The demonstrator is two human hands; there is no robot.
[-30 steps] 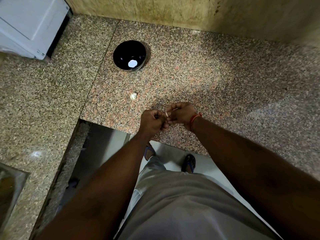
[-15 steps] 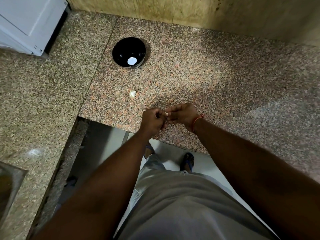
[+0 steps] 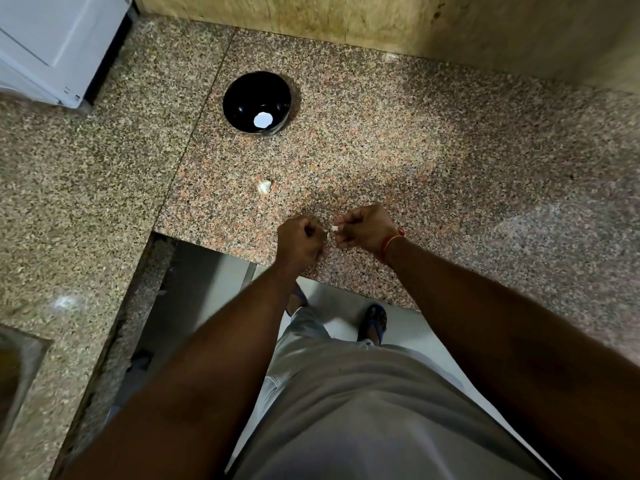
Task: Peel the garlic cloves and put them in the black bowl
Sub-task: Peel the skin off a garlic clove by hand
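**Hands parted, clove between them**

Pulled slightly apart since 0.5 s ago, small gap now. Left hand [image 3: 300, 240] curled tight, w/ a pale sliver at its fingertips; can't tell if gripped. Right hand [image 3: 363, 227] pinching small white garlic clove [image 3: 334, 229] over granite counter [image 3: 433, 161] near front edge. Second clove [image 3: 264, 186] lying loose on counter, btw hands and black bowl [image 3: 256, 102] further back.
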